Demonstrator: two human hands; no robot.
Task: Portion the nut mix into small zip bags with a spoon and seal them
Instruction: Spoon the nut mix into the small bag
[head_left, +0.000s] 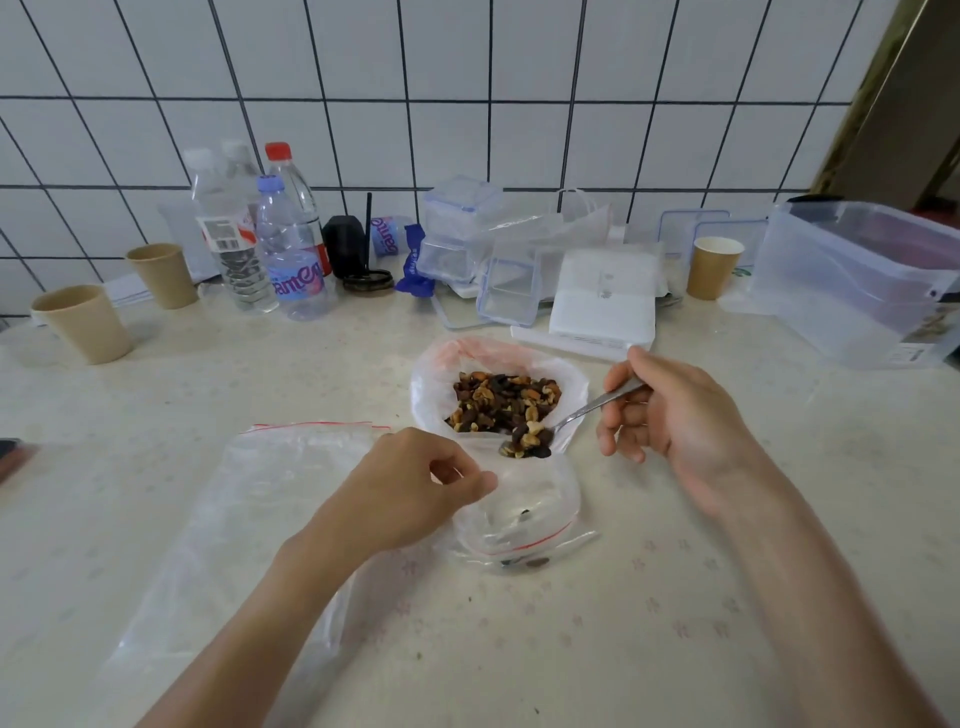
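small zip bag (519, 514) lies just before the nut mix (501, 400); water bottles (270, 244) behind, left.

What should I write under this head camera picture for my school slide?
Right hand carries a spoon of nut mix toward the small zip bag held open by the left hand.

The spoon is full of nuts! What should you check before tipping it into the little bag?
1. Spoon loaded with nuts: ok.
2. Right hand grips the handle: ok.
3. Left hand pinches the little bag open at its rim: ok.
4. Spoon bowl over the little bag's mouth: cannot tell; it sits at the edge between the big nut bag and the little one.
5. Little bag has room: ok, only a few pieces inside.
6. Zip strip clean enough to seal: cannot tell.
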